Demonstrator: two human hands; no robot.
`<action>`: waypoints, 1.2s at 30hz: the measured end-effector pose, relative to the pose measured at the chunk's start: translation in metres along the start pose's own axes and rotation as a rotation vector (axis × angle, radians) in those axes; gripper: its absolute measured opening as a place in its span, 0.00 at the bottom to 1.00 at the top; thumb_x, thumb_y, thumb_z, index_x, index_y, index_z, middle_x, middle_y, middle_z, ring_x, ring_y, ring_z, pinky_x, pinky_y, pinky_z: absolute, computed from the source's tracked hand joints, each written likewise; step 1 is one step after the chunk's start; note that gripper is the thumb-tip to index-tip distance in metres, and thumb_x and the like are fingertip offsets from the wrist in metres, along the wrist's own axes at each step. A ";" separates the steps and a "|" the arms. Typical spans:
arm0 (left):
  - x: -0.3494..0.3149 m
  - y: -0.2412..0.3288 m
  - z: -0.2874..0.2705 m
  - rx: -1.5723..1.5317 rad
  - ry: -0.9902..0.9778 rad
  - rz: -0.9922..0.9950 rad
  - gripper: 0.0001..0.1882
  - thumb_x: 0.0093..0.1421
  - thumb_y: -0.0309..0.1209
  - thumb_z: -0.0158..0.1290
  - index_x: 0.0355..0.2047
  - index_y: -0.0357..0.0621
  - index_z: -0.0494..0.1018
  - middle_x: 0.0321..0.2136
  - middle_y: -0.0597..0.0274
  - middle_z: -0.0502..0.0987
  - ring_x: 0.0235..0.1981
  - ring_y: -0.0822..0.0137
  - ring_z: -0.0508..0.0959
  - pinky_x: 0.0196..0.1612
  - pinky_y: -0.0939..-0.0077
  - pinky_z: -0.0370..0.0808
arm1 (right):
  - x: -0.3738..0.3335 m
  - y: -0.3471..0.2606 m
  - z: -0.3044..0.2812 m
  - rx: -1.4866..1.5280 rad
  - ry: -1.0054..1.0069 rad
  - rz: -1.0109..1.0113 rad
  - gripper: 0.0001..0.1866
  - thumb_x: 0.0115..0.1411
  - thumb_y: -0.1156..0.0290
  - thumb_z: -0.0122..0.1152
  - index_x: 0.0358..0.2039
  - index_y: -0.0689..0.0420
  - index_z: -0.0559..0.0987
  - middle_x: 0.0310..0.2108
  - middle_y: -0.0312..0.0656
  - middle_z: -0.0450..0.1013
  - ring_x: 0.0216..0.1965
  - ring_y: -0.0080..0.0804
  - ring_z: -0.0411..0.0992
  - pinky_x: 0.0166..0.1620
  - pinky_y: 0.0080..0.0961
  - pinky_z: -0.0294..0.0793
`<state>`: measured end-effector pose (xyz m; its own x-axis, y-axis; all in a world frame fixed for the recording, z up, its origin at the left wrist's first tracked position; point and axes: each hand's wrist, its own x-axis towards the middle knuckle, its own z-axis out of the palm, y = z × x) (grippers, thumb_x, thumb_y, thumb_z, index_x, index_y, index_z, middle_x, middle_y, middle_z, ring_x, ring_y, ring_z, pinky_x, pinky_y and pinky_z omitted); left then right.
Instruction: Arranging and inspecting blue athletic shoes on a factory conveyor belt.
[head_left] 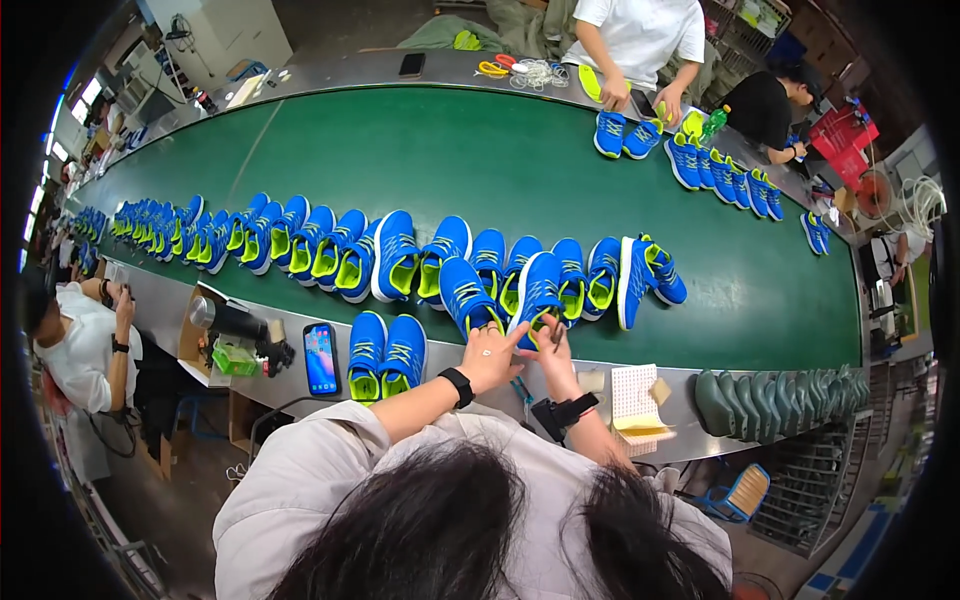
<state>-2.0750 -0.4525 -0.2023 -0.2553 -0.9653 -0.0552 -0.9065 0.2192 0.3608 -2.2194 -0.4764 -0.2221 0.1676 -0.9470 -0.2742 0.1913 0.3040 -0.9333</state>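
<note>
Dark hair, cropped — left fingers, right fingers at blue shoes, partly hidden — grip unclear.

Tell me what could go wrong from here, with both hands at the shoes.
1. The two near blue shoes at the left hand and right hand sit close against the long row of shoes; a forward push might knock that row out of line.
2. The left forearm passes close to a separate pair of shoes, so a swing leftward could shift them, perhaps into the phone lying beside them.
</note>
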 end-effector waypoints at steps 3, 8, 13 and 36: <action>0.005 0.006 0.004 -0.001 0.058 -0.031 0.38 0.46 0.40 0.61 0.58 0.59 0.61 0.31 0.48 0.75 0.40 0.50 0.74 0.38 0.57 0.64 | -0.008 -0.011 0.002 0.015 -0.085 0.055 0.33 0.65 0.50 0.49 0.60 0.61 0.59 0.57 0.46 0.60 0.59 0.40 0.62 0.43 0.33 0.78; 0.009 0.009 0.018 -0.012 0.079 -0.041 0.28 0.45 0.37 0.60 0.49 0.58 0.67 0.30 0.47 0.75 0.39 0.49 0.74 0.37 0.56 0.63 | -0.005 -0.036 -0.022 0.056 -0.282 0.130 0.34 0.63 0.46 0.50 0.59 0.59 0.63 0.56 0.45 0.63 0.56 0.37 0.65 0.43 0.33 0.78; 0.014 0.002 0.028 0.108 0.123 -0.115 0.23 0.41 0.31 0.61 0.40 0.51 0.70 0.32 0.44 0.72 0.39 0.48 0.73 0.42 0.58 0.64 | 0.047 -0.055 -0.086 -0.170 -0.284 0.044 0.23 0.65 0.52 0.50 0.50 0.58 0.72 0.46 0.41 0.72 0.43 0.35 0.74 0.36 0.29 0.76; 0.019 0.001 0.035 0.118 0.074 -0.037 0.19 0.42 0.27 0.54 0.38 0.50 0.75 0.33 0.41 0.73 0.42 0.45 0.71 0.43 0.57 0.66 | 0.277 -0.037 -0.244 -1.488 0.347 -0.184 0.20 0.59 0.58 0.52 0.43 0.60 0.78 0.54 0.65 0.55 0.58 0.59 0.48 0.61 0.49 0.49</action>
<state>-2.0923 -0.4657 -0.2362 -0.1997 -0.9798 0.0042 -0.9492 0.1945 0.2474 -2.4158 -0.7753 -0.3206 -0.0162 -0.9995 0.0254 -0.9598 0.0084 -0.2807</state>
